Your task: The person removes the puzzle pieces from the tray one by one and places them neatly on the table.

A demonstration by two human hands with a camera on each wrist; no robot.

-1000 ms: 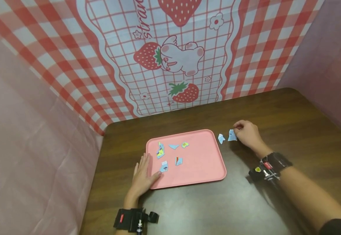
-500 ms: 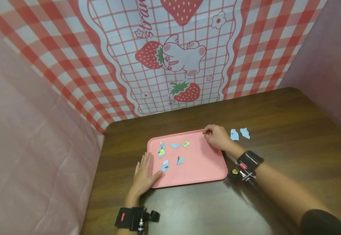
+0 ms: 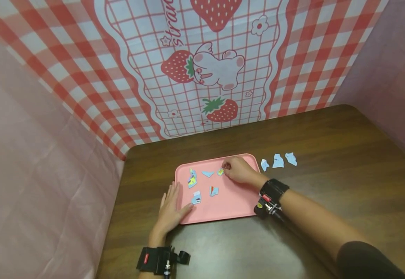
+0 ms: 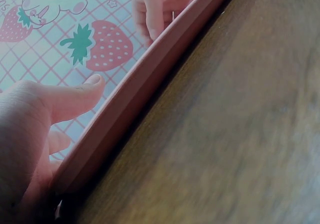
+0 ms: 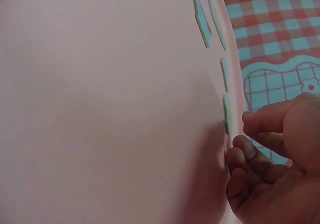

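Over the pink tray (image 3: 237, 201), my right hand (image 3: 240, 170) is beside a small yellow-and-blue puzzle piece (image 3: 220, 172). In the right wrist view its thumb is apart from the bent fingers (image 5: 237, 186), and nothing shows between them. That yellow piece (image 5: 227, 115) lies just beyond the fingertips. My left hand (image 3: 169, 205) rests on the tray's left rim with straight fingers, its thumb near a blue-and-white piece (image 3: 196, 198). Also on the tray are a tall yellow-purple piece (image 3: 192, 179), a blue triangular piece (image 3: 208, 174) and a red-striped piece (image 3: 214, 191).
Right of the tray, three light-blue pieces lie in a row on the brown table (image 3: 328, 174): a small one (image 3: 265, 165), a middle one (image 3: 277, 161) and a far one (image 3: 291, 159). A strawberry-print cloth (image 3: 220, 69) hangs behind the table.
My right hand has moved left from the blue pieces beside the tray, across the tray's right rim, to the yellow piece. The left hand stays at the tray's left rim.
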